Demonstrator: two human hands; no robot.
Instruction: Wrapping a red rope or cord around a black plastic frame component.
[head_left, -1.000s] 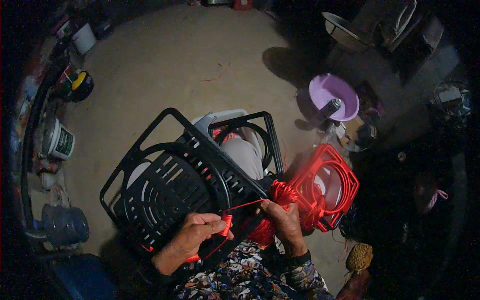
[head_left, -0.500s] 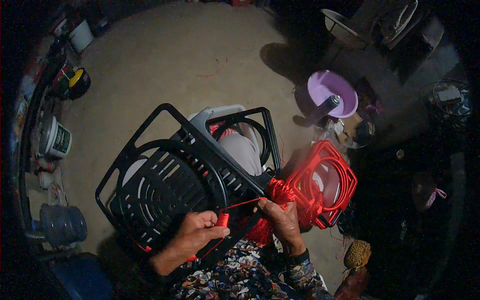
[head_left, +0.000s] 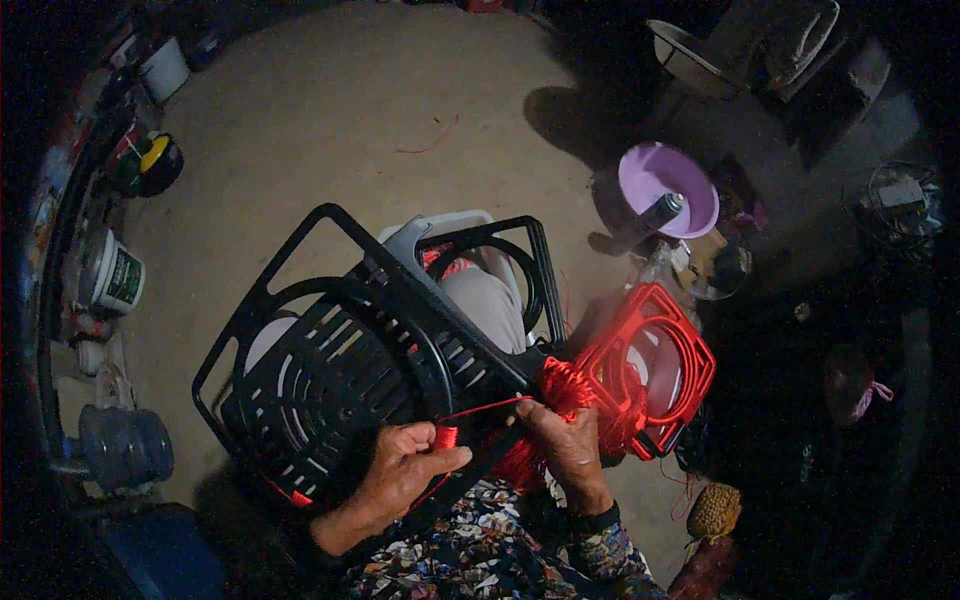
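A black slotted plastic frame [head_left: 335, 365], with ring-shaped parts and angular handles, lies tilted across my lap. My left hand [head_left: 400, 470] is closed at its near edge, thumb and fingers pinching a short thick red winding of cord [head_left: 446, 437]. I cannot tell whether that winding sits round a bar of the frame. From it a thin red strand runs taut to my right hand [head_left: 568, 440], whose thumb and fingers close on it. Behind and beside the right hand hangs a loose bundle of red cord [head_left: 566, 386]. A similar red plastic frame [head_left: 655, 370] stands just right of it.
At the right, a purple basin [head_left: 648, 185] stands with a spray can [head_left: 660, 210] beside its rim. A white bucket [head_left: 120, 278] and a large water bottle [head_left: 125, 448] line the left side. A corncob-like yellow knob [head_left: 714, 510] is at lower right.
My left hand has shifted slightly right, and its thumb reaches further past the red winding. The strand stays taut between both hands; the right hand has barely moved.
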